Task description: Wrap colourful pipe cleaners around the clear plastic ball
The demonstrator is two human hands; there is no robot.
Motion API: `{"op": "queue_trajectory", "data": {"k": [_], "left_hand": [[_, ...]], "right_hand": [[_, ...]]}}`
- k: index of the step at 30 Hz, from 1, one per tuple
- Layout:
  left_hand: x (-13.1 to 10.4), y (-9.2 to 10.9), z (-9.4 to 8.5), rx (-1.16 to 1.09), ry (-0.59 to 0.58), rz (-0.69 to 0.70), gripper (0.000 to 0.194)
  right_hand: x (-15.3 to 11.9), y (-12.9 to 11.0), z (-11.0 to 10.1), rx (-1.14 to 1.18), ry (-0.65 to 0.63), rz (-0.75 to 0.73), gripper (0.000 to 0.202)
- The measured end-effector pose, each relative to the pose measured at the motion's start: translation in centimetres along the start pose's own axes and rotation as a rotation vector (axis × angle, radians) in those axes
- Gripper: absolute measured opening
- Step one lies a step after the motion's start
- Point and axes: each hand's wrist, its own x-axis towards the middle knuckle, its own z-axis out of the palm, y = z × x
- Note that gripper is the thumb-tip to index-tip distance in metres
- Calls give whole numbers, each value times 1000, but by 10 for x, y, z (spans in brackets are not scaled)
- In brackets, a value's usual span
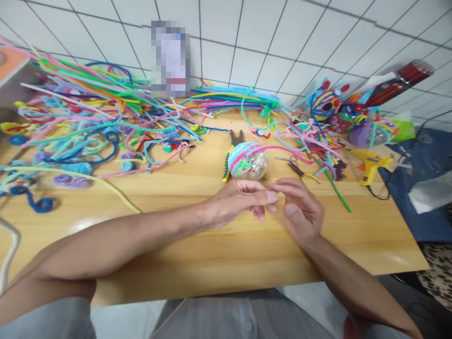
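Both hands hover over the wooden table, fingertips nearly meeting. My left hand point(247, 200) has its fingers partly curled and apart, with nothing visible in them. My right hand point(302, 207) is cupped with thumb and fingers apart, and nothing shows in it either. Just beyond them sits a clear ball point(249, 161) filled with colourful bits, wrapped on its upper left in blue and pink pipe cleaners. Pliers point(227, 165) with green and yellow handles lie behind and left of the ball. Small yellow-handled pliers point(303, 173) and scissors point(285, 159) lie to its right.
Pipe cleaners point(95, 103) heap on the left and along the tiled wall. At the right are a tangled pile point(318, 141), decorated figures point(326, 104) and a yellow glue gun point(370, 165) with a cable. A white cable point(10, 249) hangs at the left edge.
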Motion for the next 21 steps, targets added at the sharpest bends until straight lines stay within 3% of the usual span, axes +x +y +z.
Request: {"op": "queue_trajectory", "data": {"k": [4,14,21], "left_hand": [[2,1,-2,67,-31,26,51],[0,3,-1,188,-28,101,61],[0,1,0,216,-17,81,55]], "right_hand": [[7,-6,2,-81,-11,-152,24],[4,2,7,140,67,45,15],[-1,-8,16,236,91,66,10]]}}
